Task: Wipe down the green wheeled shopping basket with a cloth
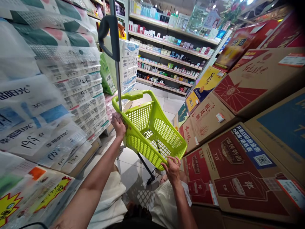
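A bright green plastic shopping basket (166, 127) with lattice sides stands tilted in front of me, with nothing lying in it. It sits on a cart frame with a black leg (144, 163). A metal pole with a dark grey handle (115, 38) rises at its far left corner. My left hand (118, 125) is closed around a crumpled pale cloth or tissue (116, 116) and presses it against the basket's left outer side, just below the rim. Over the near right rim curl the fingers of my right hand (172, 168), gripping it.
Stacks of wrapped tissue packs (45, 117) with handwritten prices line the left. Cardboard drink cartons (238, 168) are piled close on my right. At the far end stand shelves (164, 44) of small boxes and bottles. Pale tiled floor (170, 106) runs between them.
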The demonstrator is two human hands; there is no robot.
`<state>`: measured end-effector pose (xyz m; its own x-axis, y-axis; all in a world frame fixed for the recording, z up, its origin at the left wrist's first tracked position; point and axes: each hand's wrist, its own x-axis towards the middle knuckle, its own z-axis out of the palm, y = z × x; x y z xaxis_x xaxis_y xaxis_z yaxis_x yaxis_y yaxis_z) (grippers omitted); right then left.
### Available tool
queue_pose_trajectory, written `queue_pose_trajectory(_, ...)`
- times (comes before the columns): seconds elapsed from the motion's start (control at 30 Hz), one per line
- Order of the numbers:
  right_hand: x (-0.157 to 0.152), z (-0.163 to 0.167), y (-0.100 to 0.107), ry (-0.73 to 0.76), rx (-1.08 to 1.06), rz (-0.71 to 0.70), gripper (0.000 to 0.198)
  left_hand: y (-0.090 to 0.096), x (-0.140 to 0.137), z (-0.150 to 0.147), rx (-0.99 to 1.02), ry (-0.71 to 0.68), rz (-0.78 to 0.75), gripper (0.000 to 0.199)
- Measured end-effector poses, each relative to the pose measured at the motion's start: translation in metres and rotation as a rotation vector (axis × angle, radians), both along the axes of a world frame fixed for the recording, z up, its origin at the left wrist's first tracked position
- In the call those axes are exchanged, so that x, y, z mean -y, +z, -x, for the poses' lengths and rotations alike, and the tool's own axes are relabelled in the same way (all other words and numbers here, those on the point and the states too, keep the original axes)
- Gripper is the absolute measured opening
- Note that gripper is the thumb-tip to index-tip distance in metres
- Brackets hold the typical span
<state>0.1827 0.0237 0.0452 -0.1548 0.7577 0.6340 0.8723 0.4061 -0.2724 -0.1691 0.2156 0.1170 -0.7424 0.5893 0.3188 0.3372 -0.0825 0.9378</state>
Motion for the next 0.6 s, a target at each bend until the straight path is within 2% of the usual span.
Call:
queue_pose_trajectory(0.07,0.000,0.000,0.000,-0.006,0.000,-0.012,0.044,0.009,-0.013,0.007,-0.032,0.043,-0.032,0.014)
queue_pose_trajectory(0.1,0.000,0.001,0.000,-0.007,0.000,-0.016,0.045,0.006,-0.013,0.007,-0.028,0.045,-0.026,0.011)
queue_pose_trajectory(0.17,0.000,0.002,0.000,-0.010,-0.003,-0.021,0.044,-0.012,-0.004,0.001,0.051,0.014,0.050,0.002)
queue_pose_trajectory(0.23,-0.001,0.002,-0.001,-0.015,-0.008,-0.022,0.044,-0.035,0.010,-0.006,0.166,-0.031,0.153,0.010)
queue_pose_trajectory(0.3,-0.001,0.001,-0.002,-0.016,-0.010,-0.021,0.044,-0.048,0.017,-0.010,0.228,-0.059,0.201,0.014)
queue_pose_trajectory(0.4,-0.002,-0.004,-0.004,-0.006,0.019,-0.025,0.043,-0.041,0.008,-0.011,0.182,-0.046,0.150,0.003)
queue_pose_trajectory(0.43,-0.002,-0.005,-0.005,0.001,0.036,-0.029,0.043,-0.036,0.004,-0.013,0.143,-0.024,0.111,0.005)
queue_pose_trajectory(0.5,-0.002,-0.007,-0.006,0.009,0.061,-0.043,0.041,-0.032,0.002,-0.020,0.067,0.027,0.045,0.023)
queue_pose_trajectory(0.53,-0.001,-0.007,-0.006,0.006,0.063,-0.050,0.041,-0.035,0.005,-0.027,0.041,0.033,0.029,0.029)
queue_pose_trajectory(0.6,0.000,-0.005,-0.006,-0.013,0.048,-0.055,0.040,-0.051,0.018,-0.040,0.019,-0.041,0.030,0.034)
